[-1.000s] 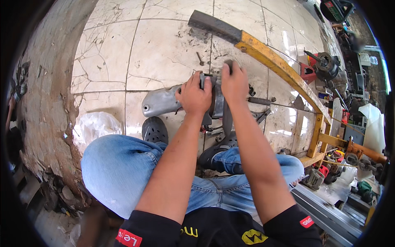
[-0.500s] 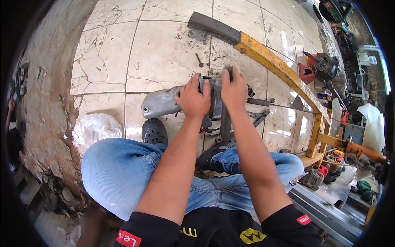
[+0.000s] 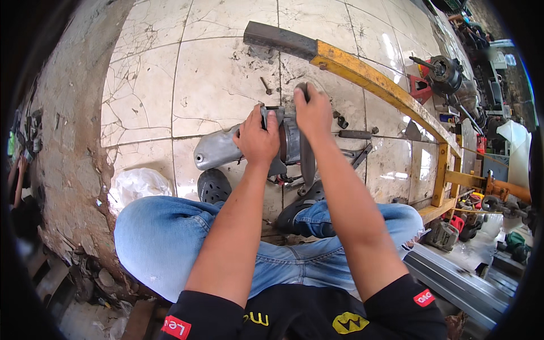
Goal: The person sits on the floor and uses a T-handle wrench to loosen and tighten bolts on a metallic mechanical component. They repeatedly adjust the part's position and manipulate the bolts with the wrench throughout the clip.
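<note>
Head view: a left hand [image 3: 258,137] clamps its grip on a grey metal casing [image 3: 217,148]; the right hand [image 3: 315,116] clasps a dark strip [image 3: 307,163].

The one view looks steeply down from the head of a person [image 3: 289,311] through a wide fisheye lens. It sits near, above the lap [image 3: 292,263], with the left hand [image 3: 259,139] and right hand [image 3: 314,116] just above centre and the tiled floor [image 3: 221,73] beyond.

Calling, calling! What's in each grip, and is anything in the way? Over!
Left grip on the grey metal part. Right grip holding a dark bar. Loose bolt on the tiles beyond, apparently not in the way.
</note>
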The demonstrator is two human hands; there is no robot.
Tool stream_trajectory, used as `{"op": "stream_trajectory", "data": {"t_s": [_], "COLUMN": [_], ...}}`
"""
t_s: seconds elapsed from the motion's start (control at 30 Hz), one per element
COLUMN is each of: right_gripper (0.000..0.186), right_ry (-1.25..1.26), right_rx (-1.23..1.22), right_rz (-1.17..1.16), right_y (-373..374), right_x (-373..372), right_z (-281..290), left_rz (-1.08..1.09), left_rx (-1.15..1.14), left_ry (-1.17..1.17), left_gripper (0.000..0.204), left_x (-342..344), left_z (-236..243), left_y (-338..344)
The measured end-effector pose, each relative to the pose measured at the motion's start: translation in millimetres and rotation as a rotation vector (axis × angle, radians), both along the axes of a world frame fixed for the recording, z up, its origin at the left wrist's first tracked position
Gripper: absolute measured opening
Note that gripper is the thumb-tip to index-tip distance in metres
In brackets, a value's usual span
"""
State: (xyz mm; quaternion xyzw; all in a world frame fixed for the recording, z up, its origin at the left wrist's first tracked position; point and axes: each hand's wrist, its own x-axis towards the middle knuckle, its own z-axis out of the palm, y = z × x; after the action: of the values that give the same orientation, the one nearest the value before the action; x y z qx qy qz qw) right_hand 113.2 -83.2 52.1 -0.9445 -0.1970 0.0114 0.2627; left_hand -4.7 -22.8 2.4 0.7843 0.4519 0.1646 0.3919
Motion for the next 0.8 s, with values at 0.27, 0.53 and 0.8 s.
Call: {"op": "stream_trajectory", "data": {"t_s": [0.27,0.53,0.8], "right_gripper": [0.041,0.045,0.052], "right_ry": [0.102,0.042,0.066], "right_rx": [0.124,0.065,0.178], "right_rz": [0.093,-0.098,-0.028], "right_y": [-37,-58,-55], "right_x": [-50,16,-17], "right_z": [11,14,-15], "left_rz": [-0.020,0.060,0.012], "left_rx": [-0.077,0.009,0.001], "left_ry": [-0.001,0.010,-0.050], "left_gripper": [0.049,0.046,0.047], "left_x": [-2,4,-4], "left_z": [-4,-6,-8], "left_y": [10,5,6]}}
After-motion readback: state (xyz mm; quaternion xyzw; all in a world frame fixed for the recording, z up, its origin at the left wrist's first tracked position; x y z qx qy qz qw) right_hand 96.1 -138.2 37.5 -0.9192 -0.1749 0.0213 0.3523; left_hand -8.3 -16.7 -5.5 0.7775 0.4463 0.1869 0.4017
